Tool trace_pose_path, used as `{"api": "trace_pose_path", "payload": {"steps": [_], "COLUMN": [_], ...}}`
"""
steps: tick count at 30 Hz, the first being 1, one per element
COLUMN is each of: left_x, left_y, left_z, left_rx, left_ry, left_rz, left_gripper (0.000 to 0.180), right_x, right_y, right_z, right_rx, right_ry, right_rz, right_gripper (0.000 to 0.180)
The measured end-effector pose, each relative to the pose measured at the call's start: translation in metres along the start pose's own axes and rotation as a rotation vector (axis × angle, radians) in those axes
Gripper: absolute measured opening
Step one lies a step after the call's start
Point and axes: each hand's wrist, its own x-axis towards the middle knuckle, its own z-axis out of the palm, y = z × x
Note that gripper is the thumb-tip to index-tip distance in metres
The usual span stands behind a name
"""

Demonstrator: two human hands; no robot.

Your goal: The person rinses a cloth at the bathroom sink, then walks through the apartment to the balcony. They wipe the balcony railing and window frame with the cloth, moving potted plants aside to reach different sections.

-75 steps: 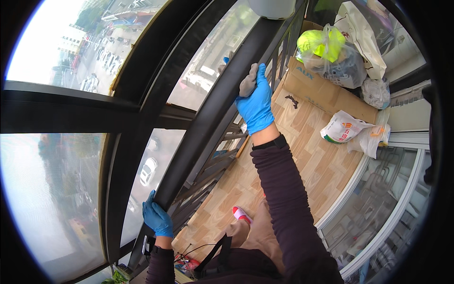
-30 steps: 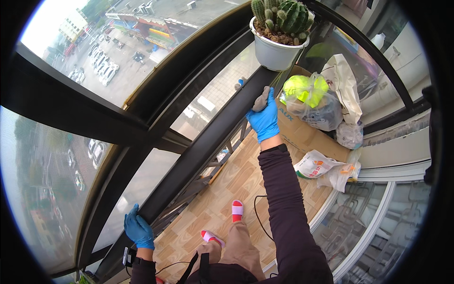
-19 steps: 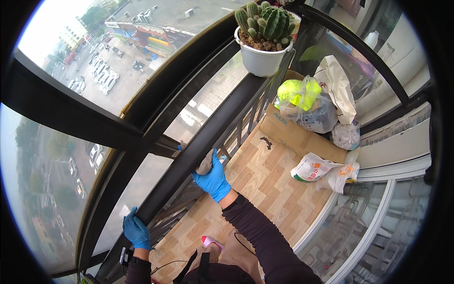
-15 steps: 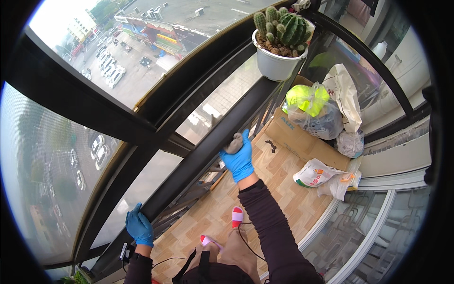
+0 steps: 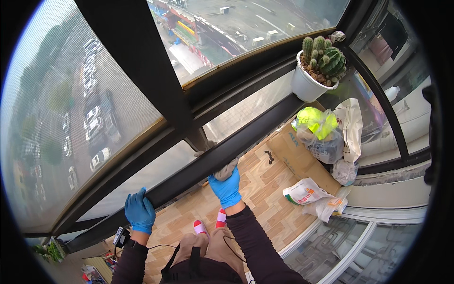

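My right hand point(image 5: 226, 189), in a blue glove, is closed around a grey cloth point(image 5: 226, 170). It presses the cloth against the near side of a dark metal handrail point(image 5: 189, 176). Farther left along the same rail lies my left hand point(image 5: 140, 211), also blue-gloved. Its fingers rest stretched over the rail and hold no loose object. Another bit of grey cloth-like material point(image 5: 205, 147) shows beyond the rail, near the window post; how it relates to the cloth in my hand cannot be told.
A white pot of cacti point(image 5: 309, 83) stands at the rail's far right end. Below it are a flattened cardboard box point(image 5: 302, 158), a stuffed clear bag point(image 5: 326, 144) and white packets point(image 5: 307, 191) on the wood-patterned floor point(image 5: 265, 208). Dark window frames point(image 5: 142, 47) rise beyond the rail.
My right hand and the cloth have shifted left and nearer along the rail, now lower on its side. My left hand stays at the rail. The view has turned to the left.
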Motion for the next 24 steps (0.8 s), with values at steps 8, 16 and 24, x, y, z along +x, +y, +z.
{"api": "trace_pose_path", "payload": {"steps": [8, 16, 24], "left_x": [0.001, 0.001, 0.001], "left_y": [0.001, 0.001, 0.0], "left_z": [0.0, 0.001, 0.003], "left_rx": [-0.032, -0.073, -0.117], "left_ry": [0.0, 0.037, 0.042], "left_rz": [-0.004, -0.006, -0.022], "left_gripper": [0.028, 0.029, 0.03], "right_x": [-0.07, -0.01, -0.075], "right_y": [0.134, 0.013, 0.012], "right_z": [-0.019, -0.01, 0.038], "right_rx": [-0.06, 0.048, -0.277], "right_ry": [0.343, -0.541, 0.003], "right_rz": [0.335, 0.243, 0.107], "right_gripper": [0.05, 0.055, 0.067]}}
